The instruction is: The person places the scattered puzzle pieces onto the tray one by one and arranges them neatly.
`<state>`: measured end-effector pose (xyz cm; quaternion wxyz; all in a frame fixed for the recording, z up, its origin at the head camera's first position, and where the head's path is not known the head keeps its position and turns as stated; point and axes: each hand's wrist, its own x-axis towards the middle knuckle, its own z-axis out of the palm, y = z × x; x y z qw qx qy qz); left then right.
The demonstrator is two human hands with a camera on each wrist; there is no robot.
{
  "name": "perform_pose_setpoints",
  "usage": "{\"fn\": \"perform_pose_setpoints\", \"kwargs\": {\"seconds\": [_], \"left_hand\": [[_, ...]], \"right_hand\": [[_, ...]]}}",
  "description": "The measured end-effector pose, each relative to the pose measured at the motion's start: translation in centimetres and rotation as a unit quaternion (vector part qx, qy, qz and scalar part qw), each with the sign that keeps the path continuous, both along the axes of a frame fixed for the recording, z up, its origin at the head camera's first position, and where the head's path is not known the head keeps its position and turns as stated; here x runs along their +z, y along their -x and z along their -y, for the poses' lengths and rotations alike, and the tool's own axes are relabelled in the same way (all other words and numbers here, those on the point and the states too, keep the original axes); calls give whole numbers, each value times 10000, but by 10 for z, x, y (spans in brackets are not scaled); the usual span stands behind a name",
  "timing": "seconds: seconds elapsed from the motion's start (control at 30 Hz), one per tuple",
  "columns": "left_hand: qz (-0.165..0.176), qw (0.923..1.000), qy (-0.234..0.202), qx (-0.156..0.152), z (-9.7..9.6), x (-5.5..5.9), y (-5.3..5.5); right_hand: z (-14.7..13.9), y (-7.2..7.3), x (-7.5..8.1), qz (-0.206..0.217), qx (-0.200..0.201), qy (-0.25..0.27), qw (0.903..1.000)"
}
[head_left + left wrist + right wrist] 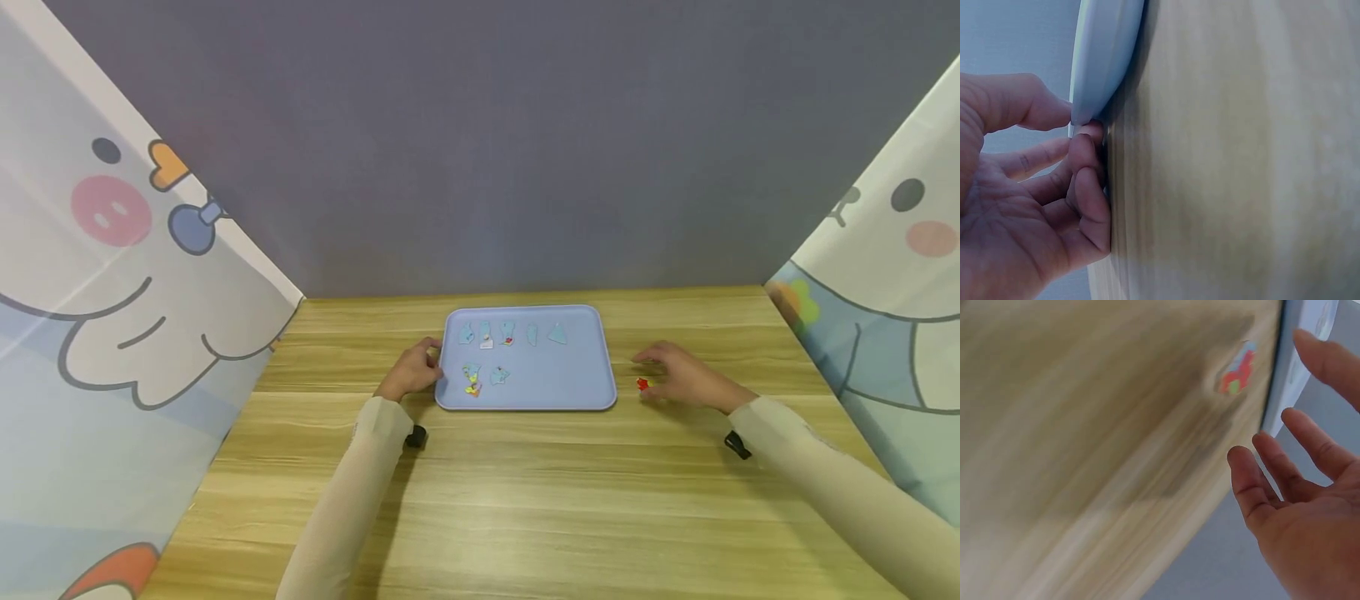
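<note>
My left hand grips the left rim of a pale blue tray. In the left wrist view, the thumb is on the rim of the tray and the fingers curl beneath it. Right of the tray, my right hand hovers with fingers spread around a small flat red piece on the table. The right wrist view shows this irregular piece in red, blue and green, apart from the fingertips. Nothing is in the right hand.
Several thin light-blue pieces, one of them triangular, form a row at the tray's back. Two patterned pieces, one yellow and blue, one light blue, lie nearer. A grey wall stands behind the wooden table; cartoon-printed curtains flank it.
</note>
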<state>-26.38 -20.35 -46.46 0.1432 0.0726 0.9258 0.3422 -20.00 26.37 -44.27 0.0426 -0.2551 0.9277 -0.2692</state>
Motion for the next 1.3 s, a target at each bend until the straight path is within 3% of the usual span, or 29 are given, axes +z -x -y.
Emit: {"fn": "perform_pose_setpoints", "kwargs": {"seconds": [0.23, 0.57, 1.3], "left_hand": [[-27, 10000, 83, -11, 0, 1, 0], [-67, 10000, 13, -34, 1, 0, -1], [-78, 10000, 27, -51, 1, 1, -1]], "right_hand": [[-11, -9, -9, 31, 64, -162, 9998], [-8, -6, -18, -336, 60, -197, 9992], [-3, -5, -25, -252, -317, 402, 9984]]}}
